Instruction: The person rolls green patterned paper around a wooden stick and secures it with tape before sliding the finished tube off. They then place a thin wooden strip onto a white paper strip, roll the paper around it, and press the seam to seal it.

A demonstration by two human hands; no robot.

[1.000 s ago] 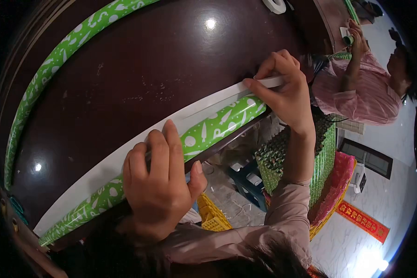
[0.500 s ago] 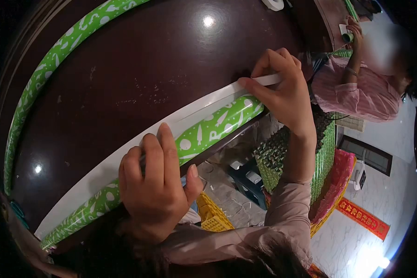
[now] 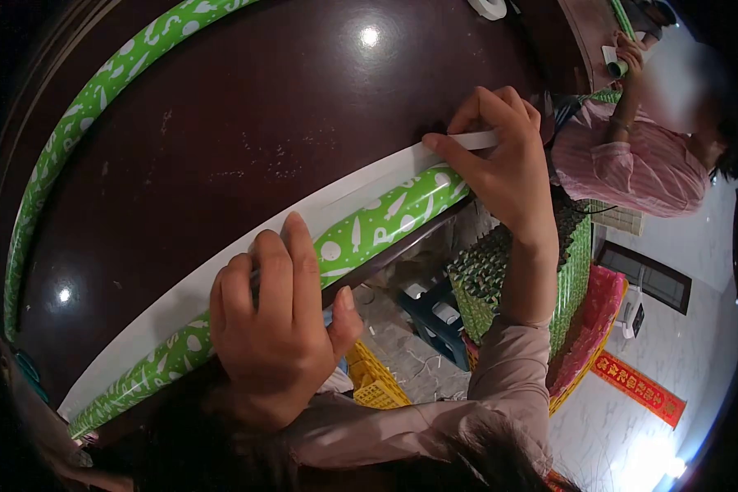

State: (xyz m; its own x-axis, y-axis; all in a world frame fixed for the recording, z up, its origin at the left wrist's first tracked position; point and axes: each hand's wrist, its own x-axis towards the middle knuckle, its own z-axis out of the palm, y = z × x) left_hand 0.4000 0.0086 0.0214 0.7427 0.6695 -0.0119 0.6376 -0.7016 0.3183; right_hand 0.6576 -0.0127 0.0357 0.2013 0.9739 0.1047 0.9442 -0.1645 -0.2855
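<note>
Two hands shared our green paper roll, lying lengthwise along the table's near edge: left hand clamped over its middle, right hand pinching the white strip at its end

Bright green on the near roll, strewn with white carrots, dots and letters. Plain white along its strip. Same green-and-white print on the far roll. Glossy dark maroon-brown across the counter, flecked with pale scuffs. White tape. Dusty pink sleeve; pink with fine stripes on the co-worker's shirt. Yellow crate, blue stool, hot-pink basket, red banner with gold characters.
</note>
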